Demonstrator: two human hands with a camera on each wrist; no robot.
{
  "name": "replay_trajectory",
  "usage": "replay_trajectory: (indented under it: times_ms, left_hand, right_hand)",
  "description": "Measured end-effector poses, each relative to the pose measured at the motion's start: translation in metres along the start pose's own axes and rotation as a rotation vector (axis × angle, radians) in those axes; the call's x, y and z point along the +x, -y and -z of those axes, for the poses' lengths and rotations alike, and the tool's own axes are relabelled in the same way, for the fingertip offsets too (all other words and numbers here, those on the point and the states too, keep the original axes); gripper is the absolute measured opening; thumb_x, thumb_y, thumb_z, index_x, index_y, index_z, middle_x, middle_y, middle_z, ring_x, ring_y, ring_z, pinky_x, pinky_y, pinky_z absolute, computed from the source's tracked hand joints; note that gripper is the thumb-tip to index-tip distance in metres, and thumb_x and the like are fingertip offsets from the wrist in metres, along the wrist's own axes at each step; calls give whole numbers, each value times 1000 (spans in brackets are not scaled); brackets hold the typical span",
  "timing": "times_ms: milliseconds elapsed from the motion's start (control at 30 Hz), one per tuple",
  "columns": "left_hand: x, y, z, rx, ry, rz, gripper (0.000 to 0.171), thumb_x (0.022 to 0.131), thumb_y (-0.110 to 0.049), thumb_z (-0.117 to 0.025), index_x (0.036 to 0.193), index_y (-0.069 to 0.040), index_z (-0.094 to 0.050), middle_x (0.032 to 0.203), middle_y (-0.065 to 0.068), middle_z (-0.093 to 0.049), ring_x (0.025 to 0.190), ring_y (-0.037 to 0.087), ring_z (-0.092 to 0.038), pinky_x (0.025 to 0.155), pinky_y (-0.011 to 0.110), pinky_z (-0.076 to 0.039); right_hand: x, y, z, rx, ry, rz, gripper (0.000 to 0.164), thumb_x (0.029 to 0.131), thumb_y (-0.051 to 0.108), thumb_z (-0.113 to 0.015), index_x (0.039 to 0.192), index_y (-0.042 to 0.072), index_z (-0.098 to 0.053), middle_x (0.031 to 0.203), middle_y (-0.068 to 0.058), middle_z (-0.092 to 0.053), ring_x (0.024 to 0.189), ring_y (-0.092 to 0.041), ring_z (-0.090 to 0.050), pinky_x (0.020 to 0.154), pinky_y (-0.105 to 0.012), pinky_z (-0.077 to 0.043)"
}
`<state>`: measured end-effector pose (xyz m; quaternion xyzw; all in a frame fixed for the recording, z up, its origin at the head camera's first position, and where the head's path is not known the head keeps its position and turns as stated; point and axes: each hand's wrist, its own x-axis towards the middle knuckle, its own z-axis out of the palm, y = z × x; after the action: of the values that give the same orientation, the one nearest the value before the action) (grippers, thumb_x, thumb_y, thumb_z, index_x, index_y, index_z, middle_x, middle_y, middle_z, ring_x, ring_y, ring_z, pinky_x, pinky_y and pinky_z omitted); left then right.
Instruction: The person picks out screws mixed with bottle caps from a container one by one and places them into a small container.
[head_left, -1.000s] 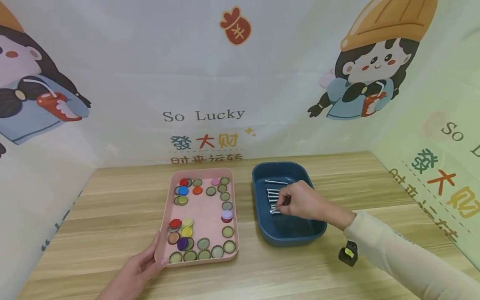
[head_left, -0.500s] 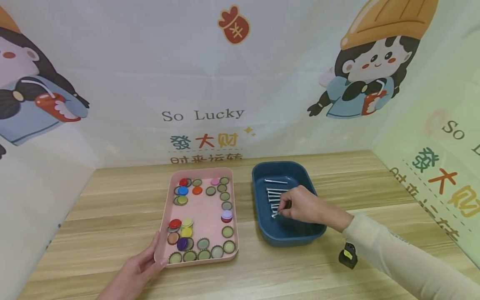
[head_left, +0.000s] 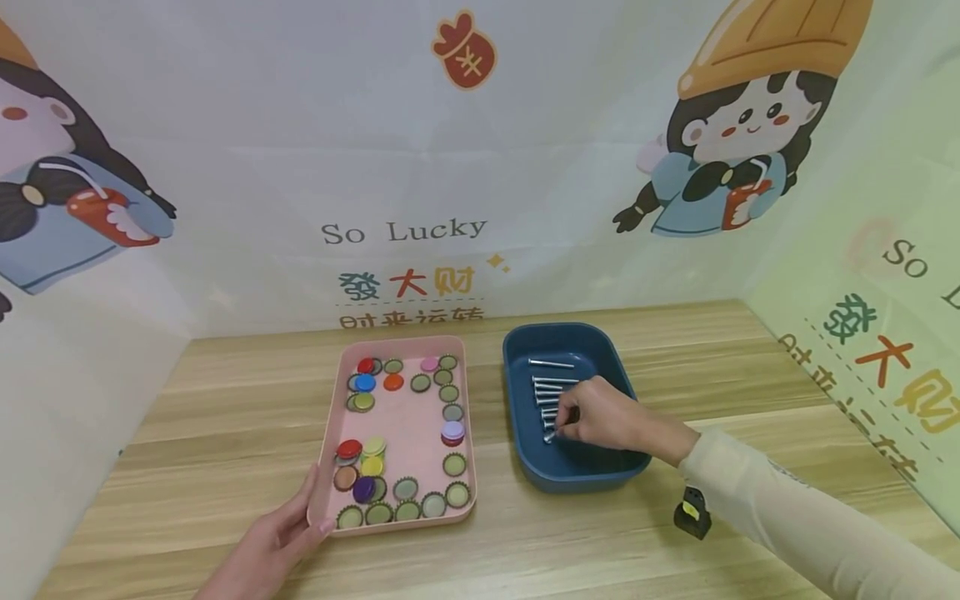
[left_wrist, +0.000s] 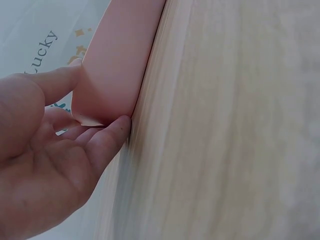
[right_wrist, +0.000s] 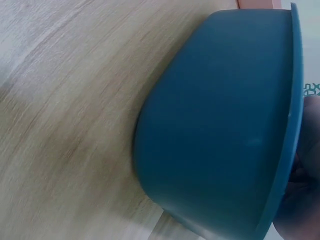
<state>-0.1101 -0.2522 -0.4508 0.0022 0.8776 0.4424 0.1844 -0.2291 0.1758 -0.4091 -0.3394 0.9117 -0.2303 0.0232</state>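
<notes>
My right hand (head_left: pixel 607 417) reaches inside the blue bin (head_left: pixel 577 482). Thumb and fingertips pinch a small silver screw (head_left: pixel 550 436) at the near end of a row. Several other silver screws (head_left: pixel 552 364) lie side by side there, heads to the left; the hand covers part of some. In the right wrist view, the bin's wall (right_wrist: pixel 215 115) hides most of the hand. My left hand (head_left: pixel 273 537) grips the near left corner of the pink tray (head_left: pixel 412 417). In the left wrist view, the thumb is at the rim and the fingers are against the corner.
Bottle caps (head_left: pixel 364 382) of several colours, many with the greenish inside up, lie mostly along the tray's sides; some are stacked. A black wrist device (head_left: pixel 692 513) hangs under the right sleeve. Printed cloth walls (head_left: pixel 262 200) enclose the wooden table (head_left: pixel 247 400).
The right hand has shifted slightly toward the near side of the bin, and the screw at its fingertips has moved with it. The left hand keeps its place on the tray.
</notes>
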Motion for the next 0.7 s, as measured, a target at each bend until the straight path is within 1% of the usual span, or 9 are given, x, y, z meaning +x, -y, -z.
replay_trajectory:
  times_ms: [133,300,400,533,633,700]
  left_hand:
    - [-1,1,-1,2,-4,-4,81,100,-33,-61,160,-10,-12,158,19,-35,145,33,-39,112,45,-45]
    - [-1,1,-2,1,-9,7,81,100,-32,-62,160,-11,-12,159,18,-34,145,33,-39,113,45,-43]
    - [0,2,-2,8,-9,5,80,100,-31,-61,160,-11,-12,159,18,-33,145,34,-39,113,45,-43]
    - [0,2,-2,9,-7,0,80,101,-31,-61,160,-10,-12,159,19,-33,146,35,-39,112,44,-44]
    - [0,1,-2,-6,-8,3,80,100,-31,-61,160,-11,-11,159,19,-33,146,34,-38,113,44,-43]
    - [0,1,-2,-15,-7,-1,81,100,-33,-61,160,-11,-11,159,20,-34,146,34,-39,113,45,-43]
  right_hand:
    - [-1,-3,-1,-16,5,-10,13,79,5,-80,72,14,-74,72,9,-72,66,6,-55,61,-12,-48]
    - [-1,-6,-1,-20,24,-25,12,80,5,-80,73,14,-75,73,8,-73,66,6,-54,60,-12,-47]
    - [-1,-6,-1,-41,44,-56,12,80,5,-79,73,14,-76,73,8,-72,66,5,-54,60,-13,-48]
    - [-2,-5,0,-127,71,-105,12,81,9,-79,74,17,-75,72,10,-71,65,2,-55,59,-18,-50]
    - [-2,-3,0,-208,80,-110,12,81,12,-80,74,19,-75,71,11,-70,65,0,-57,57,-23,-51]
    - [-2,-2,0,-241,85,-106,11,81,12,-80,74,19,-75,70,11,-70,65,0,-58,57,-24,-51]
